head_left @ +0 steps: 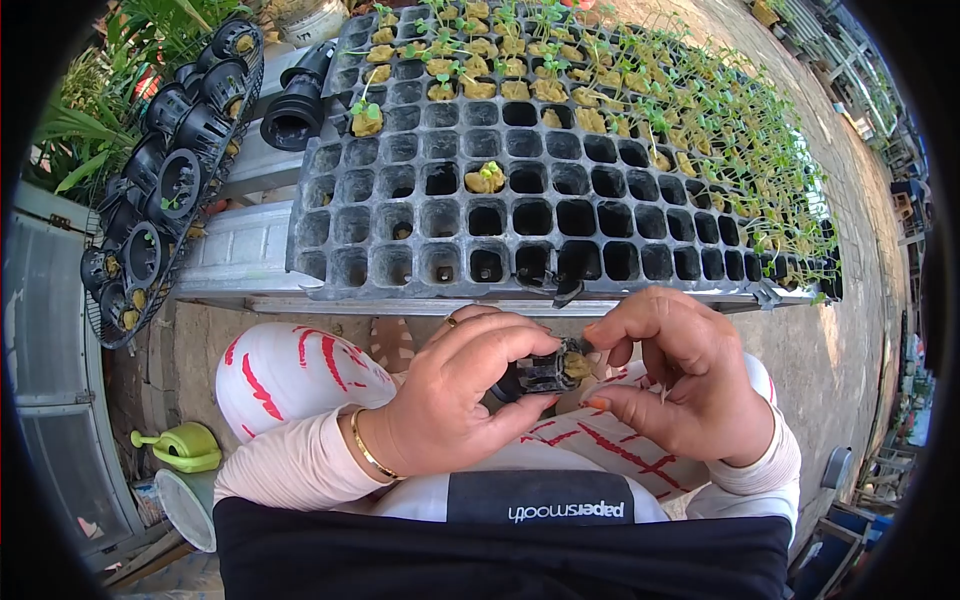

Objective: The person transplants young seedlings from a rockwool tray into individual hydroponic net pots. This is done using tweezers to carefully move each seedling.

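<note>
Fingers of my left hand [455, 390] close around a black net cup [543, 373], tilted just below centre frame. My right hand [690, 375] has forefinger and thumb parted beside the brownish plug [577, 366] at its right end; I cannot tell whether its curled fingers hold anything. I judge this as handling cup and plug together, calling for steady, light pressure. Beyond, the cell tray [308, 265] spans upper centre.

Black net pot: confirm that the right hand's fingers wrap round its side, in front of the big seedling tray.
Not right: the head view shows the left hand's fingers wrapped round the side of the black net pot. The right hand is at its other end. The pot is in front of the big seedling tray, as stated.
</note>
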{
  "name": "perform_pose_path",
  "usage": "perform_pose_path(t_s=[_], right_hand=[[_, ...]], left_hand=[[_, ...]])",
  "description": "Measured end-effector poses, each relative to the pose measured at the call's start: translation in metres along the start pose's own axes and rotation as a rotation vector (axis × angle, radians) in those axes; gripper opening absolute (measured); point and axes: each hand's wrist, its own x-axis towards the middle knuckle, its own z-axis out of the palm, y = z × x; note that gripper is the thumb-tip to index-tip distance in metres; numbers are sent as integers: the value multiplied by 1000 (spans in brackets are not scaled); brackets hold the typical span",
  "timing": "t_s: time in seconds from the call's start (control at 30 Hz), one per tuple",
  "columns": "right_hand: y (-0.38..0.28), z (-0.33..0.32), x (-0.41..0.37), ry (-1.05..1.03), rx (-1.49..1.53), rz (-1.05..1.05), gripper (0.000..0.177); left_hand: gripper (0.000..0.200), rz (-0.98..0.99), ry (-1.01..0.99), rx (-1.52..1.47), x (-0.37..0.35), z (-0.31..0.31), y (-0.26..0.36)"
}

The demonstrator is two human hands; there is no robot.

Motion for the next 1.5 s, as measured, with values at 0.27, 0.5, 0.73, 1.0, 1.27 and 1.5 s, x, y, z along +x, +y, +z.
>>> perform_pose_path(t_s=[0.27,0.5,0.73,1.0,1.27,1.5], right_hand=[[4,4,-1,28,-34,-12,17],[6,4,-4,28,-49,-84,14],[-4,-9,-4,95,19,2,4],[-1,-17,-8,188,64,-147,36],[-1,-18,-8,116,33,-240,28],[5,-6,-1,-78,-4,-254,34]], left_hand=[[44,-25,11,-44,0,1,1],[44,-47,2,-60,-3,1,4],[42,-145,-7,-152,-2,0,4],[46,-599,-189,-869,-11,4,-5],[49,-779,-292,-1014,1,-6,-3],[52,-831,-367,-1127,0,-5,-4]])
